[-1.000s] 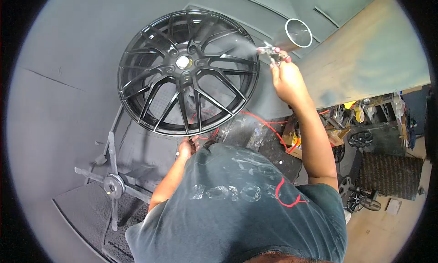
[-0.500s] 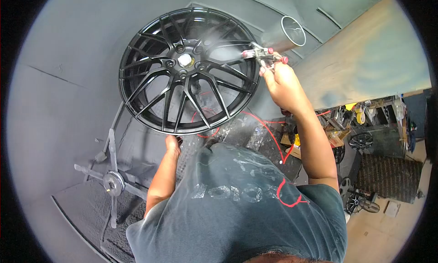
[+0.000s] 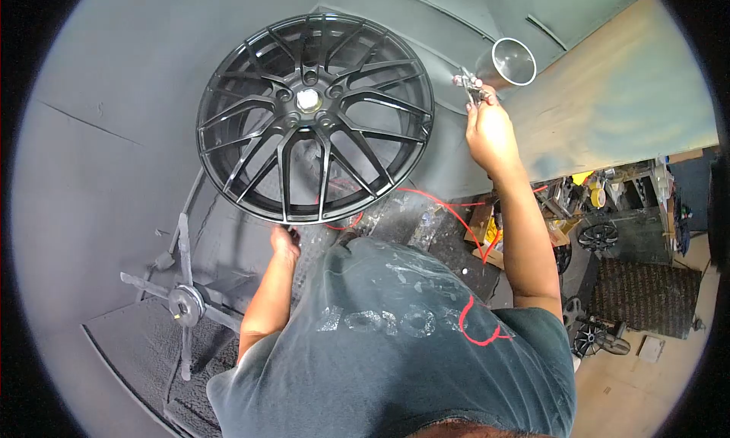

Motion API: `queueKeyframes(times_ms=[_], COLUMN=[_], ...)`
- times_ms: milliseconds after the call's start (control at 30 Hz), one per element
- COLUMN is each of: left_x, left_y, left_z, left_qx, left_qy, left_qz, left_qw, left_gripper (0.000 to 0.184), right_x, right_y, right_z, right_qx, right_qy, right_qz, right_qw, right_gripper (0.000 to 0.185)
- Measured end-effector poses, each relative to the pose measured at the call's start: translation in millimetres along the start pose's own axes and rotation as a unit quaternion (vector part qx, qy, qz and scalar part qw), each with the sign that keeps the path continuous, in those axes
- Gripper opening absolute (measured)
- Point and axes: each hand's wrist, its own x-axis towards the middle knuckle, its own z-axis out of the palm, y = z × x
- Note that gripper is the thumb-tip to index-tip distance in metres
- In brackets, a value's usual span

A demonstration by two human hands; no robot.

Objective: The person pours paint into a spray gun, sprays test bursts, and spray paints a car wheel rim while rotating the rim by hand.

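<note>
A glossy black multi-spoke alloy wheel (image 3: 323, 160) faces me, with a pale hub (image 3: 308, 100) at its middle. To the right of its rim, my right hand (image 3: 493, 130) is closed around a spray gun (image 3: 473, 88), whose round metal cup (image 3: 513, 61) tilts its mouth toward me. The gun stands apart from the wheel. My left hand (image 3: 285, 244) is under the wheel's lower edge with its fingers curled; a dark bit shows at the fingertips, but what it grips is hidden.
A metal stand with flat arms (image 3: 188, 305) is at the lower left. A red hose (image 3: 449, 210) runs across the floor on the right. Beyond it are cluttered shelves (image 3: 646, 187), other wheels (image 3: 598, 236) and a dark mat (image 3: 646, 297). A paint-stained board (image 3: 616, 96) rises at the right.
My right hand and the spray gun have moved right, away from the wheel. The mist over the spokes has thinned. The wheel has turned slightly, while my left hand stays beneath it.
</note>
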Motion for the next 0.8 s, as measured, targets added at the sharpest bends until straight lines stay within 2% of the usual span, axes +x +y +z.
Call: queueKeyframes(times_ms=[67, 167, 233, 267, 333, 367, 500, 567, 667, 700, 733, 800], left_x=[-46.9, -48.3, -65.5, -72.0, -69.7, -64.7, -45.0, -39.0, -30.5, -28.1, -33.6, -31.9], left_y=[-4.7, -36.0, -38.3, -38.2, -37.6, -36.8, -33.2, -29.2, -17.8, -13.4, -8.4, 3.2], left_z=[24.2, 29.0, 39.3, 44.4, 43.7, 41.2, 31.1, 28.8, 22.3, 19.8, 23.2, 21.3], left_qx=[0.035, 0.061, 0.070, 0.070, 0.069, 0.075, 0.091, 0.102, 0.113, 0.114, 0.116, 0.121], left_qy=[0.012, -0.068, -0.088, -0.103, -0.118, -0.105, -0.092, -0.072, -0.040, -0.029, -0.019, -0.004], left_qz=[-0.052, -0.098, -0.121, -0.126, -0.131, -0.122, -0.078, -0.066, -0.045, -0.036, -0.028, -0.011], left_qw=[0.998, 0.991, 0.986, 0.984, 0.982, 0.984, 0.989, 0.990, 0.992, 0.992, 0.993, 0.993], left_gripper=[0.023, 0.018, 0.017, 0.017, 0.017, 0.015, 0.015, 0.015, 0.015, 0.015, 0.015, 0.017], right_x=[1.4, -0.6, -4.5, -6.2, -6.4, -6.6, -1.0, 6.0, 11.1, 11.3, 12.0, 13.6], right_y=[-5.3, -21.7, -38.8, -41.6, -52.8, -61.8, -57.8, -44.6, -19.3, -14.8, -10.1, -3.7], right_z=[-0.3, 2.3, -6.5, -7.4, -13.3, -21.5, -13.6, -4.3, 4.9, 3.2, 3.7, 7.3], right_qx=[0.009, 0.076, 0.134, 0.135, 0.235, 0.304, 0.280, 0.135, 0.063, 0.044, 0.043, 0.018], right_qy=[0.019, 0.002, 0.009, 0.009, -0.068, -0.130, -0.136, -0.082, -0.021, 0.041, 0.040, 0.035], right_qz=[-0.005, 0.019, -0.077, -0.077, -0.083, -0.020, -0.025, -0.051, -0.006, -0.061, -0.061, 0.011], right_qw=[1.000, 0.997, 0.988, 0.988, 0.966, 0.943, 0.950, 0.986, 0.998, 0.996, 0.996, 0.999], right_gripper=[0.024, 0.021, 0.019, 0.019, 0.022, 0.025, 0.025, 0.023, 0.021, 0.021, 0.021, 0.027])
